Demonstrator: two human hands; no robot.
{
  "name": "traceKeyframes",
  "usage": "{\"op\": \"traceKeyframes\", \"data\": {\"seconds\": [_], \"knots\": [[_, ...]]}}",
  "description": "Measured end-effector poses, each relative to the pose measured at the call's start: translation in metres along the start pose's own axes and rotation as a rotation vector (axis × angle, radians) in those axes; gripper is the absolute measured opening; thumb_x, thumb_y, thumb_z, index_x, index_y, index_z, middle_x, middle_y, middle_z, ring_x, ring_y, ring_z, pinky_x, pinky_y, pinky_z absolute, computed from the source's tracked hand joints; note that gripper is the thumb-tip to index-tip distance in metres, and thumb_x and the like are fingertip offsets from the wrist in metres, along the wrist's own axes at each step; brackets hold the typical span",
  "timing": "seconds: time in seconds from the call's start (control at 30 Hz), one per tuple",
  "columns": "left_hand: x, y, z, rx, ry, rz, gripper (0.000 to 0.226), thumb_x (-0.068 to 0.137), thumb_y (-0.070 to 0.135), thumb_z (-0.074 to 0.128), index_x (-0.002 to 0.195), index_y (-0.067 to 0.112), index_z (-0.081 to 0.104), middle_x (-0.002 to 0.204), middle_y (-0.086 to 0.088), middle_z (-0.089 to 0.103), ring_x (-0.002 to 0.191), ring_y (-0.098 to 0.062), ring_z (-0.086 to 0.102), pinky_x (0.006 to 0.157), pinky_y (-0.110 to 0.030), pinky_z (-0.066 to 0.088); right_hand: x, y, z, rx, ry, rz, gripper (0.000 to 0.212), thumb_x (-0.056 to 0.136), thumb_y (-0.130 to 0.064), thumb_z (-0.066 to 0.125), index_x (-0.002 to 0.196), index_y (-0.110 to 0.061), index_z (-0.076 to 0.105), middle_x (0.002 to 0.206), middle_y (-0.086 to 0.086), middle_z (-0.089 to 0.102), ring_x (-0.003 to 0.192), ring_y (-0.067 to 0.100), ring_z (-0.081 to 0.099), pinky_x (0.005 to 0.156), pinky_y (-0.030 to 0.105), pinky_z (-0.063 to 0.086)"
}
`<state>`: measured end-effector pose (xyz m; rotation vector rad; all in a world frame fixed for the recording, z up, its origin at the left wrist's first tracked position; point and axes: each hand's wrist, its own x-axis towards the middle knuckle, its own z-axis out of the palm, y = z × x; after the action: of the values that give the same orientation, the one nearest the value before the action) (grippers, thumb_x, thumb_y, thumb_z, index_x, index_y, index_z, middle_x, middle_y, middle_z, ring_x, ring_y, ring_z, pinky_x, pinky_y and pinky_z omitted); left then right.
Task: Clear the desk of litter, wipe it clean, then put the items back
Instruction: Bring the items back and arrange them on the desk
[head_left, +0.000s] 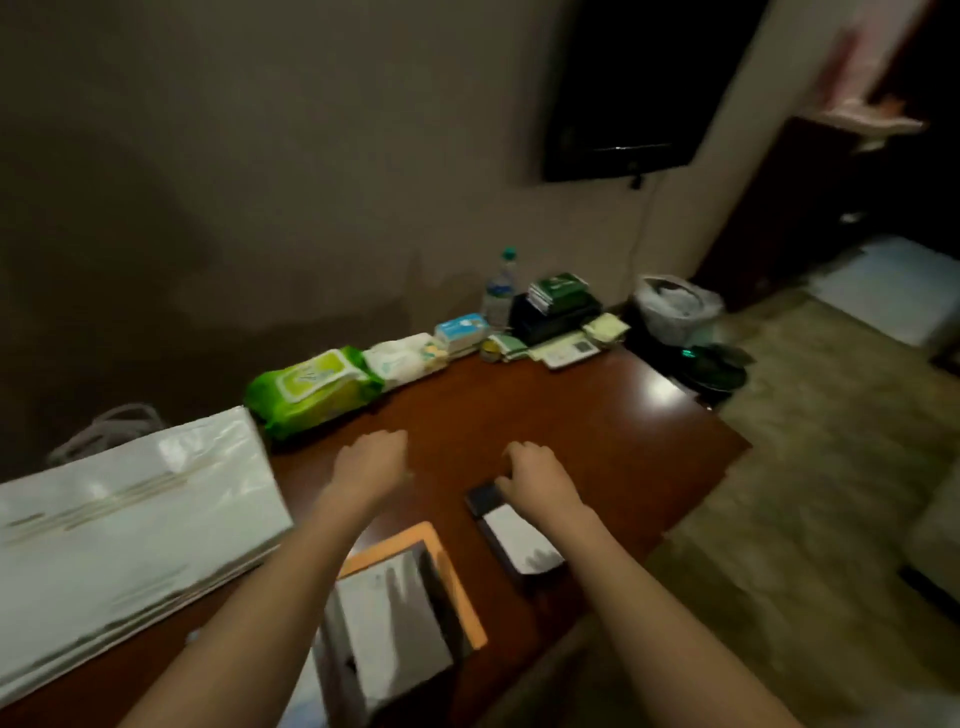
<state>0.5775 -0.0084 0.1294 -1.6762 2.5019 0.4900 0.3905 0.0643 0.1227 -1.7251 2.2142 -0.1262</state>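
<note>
At the bottom centre of the frame, a dark box (387, 618) with a pale, reflective top is lying on an orange folder (457, 587) on the brown desk (597, 426). At the lower left, a large white glossy package (130, 525) is occupying the desk's near-left part. Right of centre, a dark phone (511, 535) is lying flat on the desk, its screen reflecting light.

Both forearms are extending from the bottom edge toward mid-frame. The left hand (371, 460) is hovering over bare desk at centre, fingers curled downward and holding nothing visible. The right hand (530, 467) is resting at the far end of the phone, fingers curled; whether it is gripping the phone cannot be determined because of blur.

Farther back, along the wall, a green wipes pack (311, 387), a white wipes pack (402, 356), a small blue-and-white box (462, 330), a water bottle (500, 293) and a stack of dark boxes (556, 306) are standing in a row. Beyond the desk's far end, a lined waste bin (672, 309) is standing on the floor.
</note>
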Motion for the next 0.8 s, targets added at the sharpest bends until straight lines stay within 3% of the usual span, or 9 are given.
{"op": "traceKeyframes", "data": {"seconds": [0.13,0.23,0.3,0.47,0.57,0.7,0.73,0.8], "knots": [[-0.001,0.121,0.017,0.016,-0.084,0.202,0.023,0.093,0.036,0.053,0.11,0.021,0.052,0.111,-0.004,0.059,0.096,-0.023,0.057,0.07,-0.036,0.047,-0.064,0.109,-0.028,0.038,0.099,0.161,0.032,0.095,-0.025,0.052,0.122,-0.008,0.051,0.122,0.011,0.053,0.116,0.03,0.046,0.093,0.039,0.042],[-0.01,0.215,0.028,0.019,-0.115,0.348,0.041,0.095,0.031,0.053,0.134,0.018,0.044,0.127,-0.003,0.054,0.106,-0.021,0.056,0.083,-0.035,0.052,-0.114,0.182,-0.039,0.11,0.162,0.29,0.03,0.092,-0.023,0.055,0.118,-0.008,0.055,0.119,0.012,0.056,0.114,0.031,0.049,0.093,0.038,0.043],[-0.02,0.276,0.036,0.006,-0.117,0.43,0.046,0.094,0.029,0.053,0.138,0.019,0.042,0.129,-0.003,0.054,0.105,-0.02,0.057,0.085,-0.035,0.052,-0.148,0.226,-0.045,0.164,0.199,0.385,0.026,0.09,-0.02,0.056,0.111,-0.007,0.057,0.115,0.014,0.058,0.111,0.032,0.052,0.09,0.037,0.044],[-0.043,0.412,0.051,-0.014,-0.199,0.656,0.032,0.093,0.025,0.056,0.124,0.019,0.052,0.109,0.002,0.059,0.091,-0.011,0.056,0.081,-0.029,0.05,-0.224,0.314,-0.054,0.259,0.275,0.636,0.032,0.091,-0.022,0.054,0.118,-0.004,0.056,0.12,0.017,0.057,0.114,0.032,0.053,0.092,0.035,0.044],[-0.044,0.477,0.066,0.032,-0.247,0.791,0.026,0.094,0.028,0.055,0.119,0.02,0.055,0.111,0.001,0.061,0.091,-0.013,0.056,0.079,-0.03,0.051,-0.254,0.357,-0.058,0.339,0.342,0.761,0.03,0.093,-0.023,0.052,0.117,-0.006,0.057,0.118,0.014,0.058,0.111,0.03,0.055,0.092,0.035,0.046],[-0.04,0.558,0.105,0.175,-0.273,0.893,0.024,0.095,0.025,0.051,0.117,0.017,0.056,0.099,0.001,0.059,0.083,-0.015,0.058,0.062,-0.026,0.045,-0.285,0.411,-0.07,0.418,0.442,0.931,0.026,0.095,-0.02,0.05,0.115,-0.008,0.061,0.117,0.013,0.062,0.107,0.03,0.058,0.089,0.034,0.048],[-0.039,0.578,0.114,0.197,-0.282,0.903,0.021,0.095,0.025,0.05,0.112,0.016,0.057,0.098,-0.001,0.06,0.084,-0.017,0.059,0.062,-0.026,0.046,-0.291,0.424,-0.074,0.424,0.465,0.972,0.027,0.095,-0.02,0.05,0.117,-0.008,0.06,0.119,0.012,0.061,0.108,0.029,0.057,0.091,0.034,0.048],[-0.037,0.616,0.131,0.235,-0.309,0.959,0.028,0.093,0.026,0.05,0.118,0.015,0.057,0.112,-0.005,0.061,0.099,-0.022,0.061,0.077,-0.029,0.051,-0.3,0.453,-0.082,0.434,0.528,1.05,0.027,0.096,-0.021,0.051,0.119,-0.009,0.059,0.122,0.011,0.06,0.109,0.027,0.057,0.094,0.033,0.046]]}}
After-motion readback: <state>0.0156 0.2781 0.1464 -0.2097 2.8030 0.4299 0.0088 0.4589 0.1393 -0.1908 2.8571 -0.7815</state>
